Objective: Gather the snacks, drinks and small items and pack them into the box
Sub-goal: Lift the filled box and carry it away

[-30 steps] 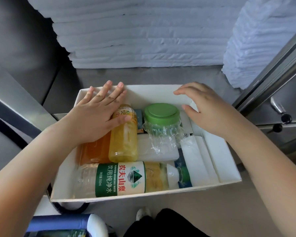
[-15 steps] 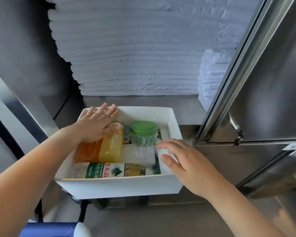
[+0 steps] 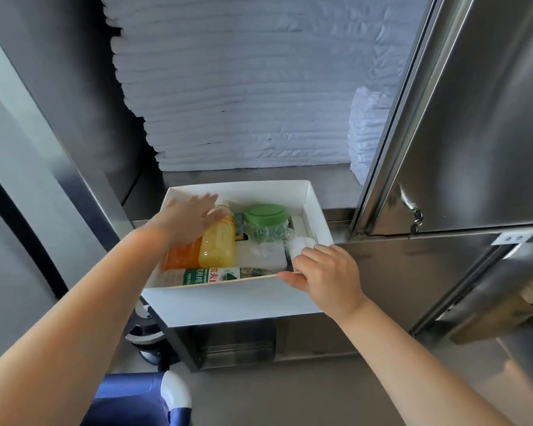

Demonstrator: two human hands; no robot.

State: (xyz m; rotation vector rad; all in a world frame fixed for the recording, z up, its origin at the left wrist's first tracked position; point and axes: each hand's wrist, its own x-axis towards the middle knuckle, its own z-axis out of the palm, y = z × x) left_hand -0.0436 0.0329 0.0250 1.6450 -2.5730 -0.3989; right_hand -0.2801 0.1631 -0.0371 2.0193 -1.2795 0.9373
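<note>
The full white cardboard box (image 3: 228, 299) sits at the steel counter (image 3: 290, 173)'s front edge, the left hand (image 3: 185, 219) lying flat, fingers straight, on the yellow plastic juice bottle (image 3: 217, 249) inside, the right hand (image 3: 326, 272) pinching its near-right rim; packing seems done, and lifting likely needs both hands gripping.

Centre frame, the box (image 3: 228, 299) is plain white, inside and out. In it, a juice bottle (image 3: 217, 245) shows pale yellow, and just left of it an orange container (image 3: 182, 256) runs deep amber. The jar lid (image 3: 264, 213) is flat bright green. At the near wall, the water bottle (image 3: 211, 275) wears a green and white label with red characters. Up top, the stacked sheets (image 3: 243, 87) are white, banded in fine horizontal lines. On the right, the steel door (image 3: 474, 118) is brushed silver-grey. Lower left, blue fabric (image 3: 130, 398).
</note>
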